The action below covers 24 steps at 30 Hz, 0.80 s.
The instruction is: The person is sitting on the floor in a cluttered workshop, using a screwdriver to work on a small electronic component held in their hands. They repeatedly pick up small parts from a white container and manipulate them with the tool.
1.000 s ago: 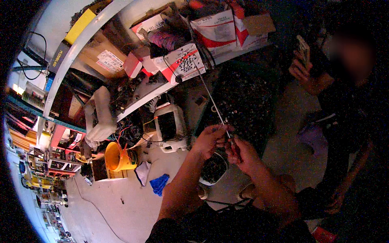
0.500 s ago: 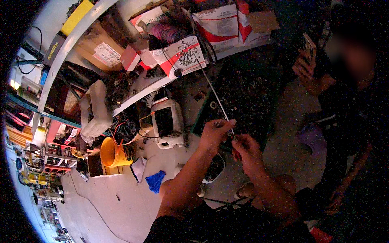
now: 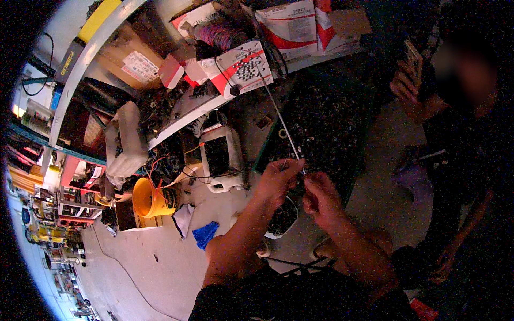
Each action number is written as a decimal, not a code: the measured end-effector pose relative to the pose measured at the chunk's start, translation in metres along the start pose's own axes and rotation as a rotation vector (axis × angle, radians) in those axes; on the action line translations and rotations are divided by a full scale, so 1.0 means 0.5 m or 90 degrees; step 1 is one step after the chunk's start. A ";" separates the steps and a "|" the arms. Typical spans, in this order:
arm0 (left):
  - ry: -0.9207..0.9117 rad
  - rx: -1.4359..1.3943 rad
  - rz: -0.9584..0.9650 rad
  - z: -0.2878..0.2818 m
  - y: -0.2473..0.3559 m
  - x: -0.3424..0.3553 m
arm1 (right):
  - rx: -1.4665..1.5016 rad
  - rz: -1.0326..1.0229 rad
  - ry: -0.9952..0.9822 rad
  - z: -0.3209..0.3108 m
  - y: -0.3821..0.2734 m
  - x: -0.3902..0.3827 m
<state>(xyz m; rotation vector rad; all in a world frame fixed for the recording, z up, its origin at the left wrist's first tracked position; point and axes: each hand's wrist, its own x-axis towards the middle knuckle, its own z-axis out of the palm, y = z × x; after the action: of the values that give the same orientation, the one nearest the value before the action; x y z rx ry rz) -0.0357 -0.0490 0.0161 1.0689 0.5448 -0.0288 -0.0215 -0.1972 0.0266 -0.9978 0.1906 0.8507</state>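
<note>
A long, thin pale rod (image 3: 282, 121) slants up and away from my hands. My left hand (image 3: 277, 181) pinches it near its lower end between thumb and fingers. Just to the right, the curled fingers of my right hand (image 3: 323, 197) close at the bottom end of the same rod. The rod's far tip reaches the white and red box (image 3: 222, 80), whose face carries a cluster of small dark, round pieces (image 3: 248, 69). Below the rod lies a wide, dark green tray (image 3: 262, 159) filled with small mixed bits, too dim to tell apart.
A metal shelf (image 3: 184, 119) with boxes crosses the upper left. Under it are a cut-open white jug (image 3: 229, 143), a yellow bucket (image 3: 143, 198) and a blue cloth (image 3: 205, 234). A white container (image 3: 278, 233) is below my hands. At right, a person (image 3: 455, 134) holds a phone (image 3: 413, 60).
My right hand has shifted slightly up and left along the rod's lower end. My left hand has moved a little left. The rod keeps nearly the same slant.
</note>
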 end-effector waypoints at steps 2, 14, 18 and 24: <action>0.022 0.005 0.014 0.004 -0.004 0.006 | -0.072 -0.045 0.033 0.004 0.002 0.000; -0.089 -0.040 -0.037 0.000 0.011 -0.004 | 0.118 -0.030 -0.084 -0.033 0.045 0.024; -0.067 0.013 -0.016 0.004 0.029 -0.015 | 0.172 0.005 -0.085 -0.036 0.044 0.026; 0.050 0.036 0.005 0.021 0.023 -0.007 | 0.011 -0.068 -0.084 -0.009 0.027 0.015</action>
<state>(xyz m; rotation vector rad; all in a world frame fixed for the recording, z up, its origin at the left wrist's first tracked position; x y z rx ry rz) -0.0315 -0.0529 0.0307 1.1312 0.6140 0.0054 -0.0250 -0.1933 0.0110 -0.9237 0.0327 0.8123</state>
